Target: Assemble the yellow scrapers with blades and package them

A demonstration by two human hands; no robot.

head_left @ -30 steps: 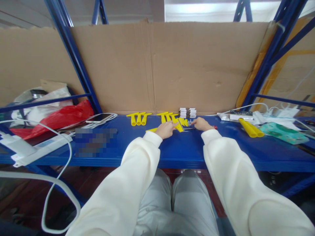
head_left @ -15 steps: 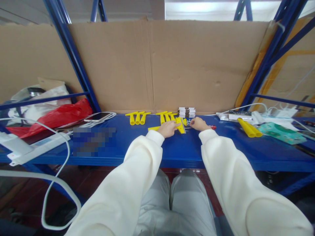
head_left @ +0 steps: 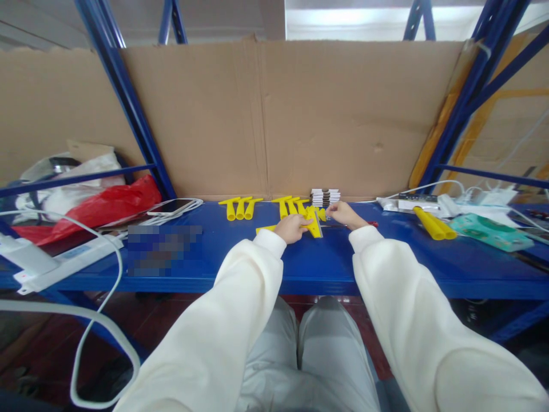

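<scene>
Yellow tool sits in your closed left hand toward the surface's back edge — your right hand half-curled, hold unclear.

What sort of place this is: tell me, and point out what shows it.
Probably a workshop or storeroom work area: a blue metal rack frame, a large cardboard sheet behind the blue worktop, and yellow T-shaped tools lined up.

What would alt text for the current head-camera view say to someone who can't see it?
A person's left hand holds a yellow T-shaped tool over a blue table, with the right hand close to the tool's head, its grip unclear. Beyond, more yellow tools and a stack of white items sit before a cardboard wall.
</scene>
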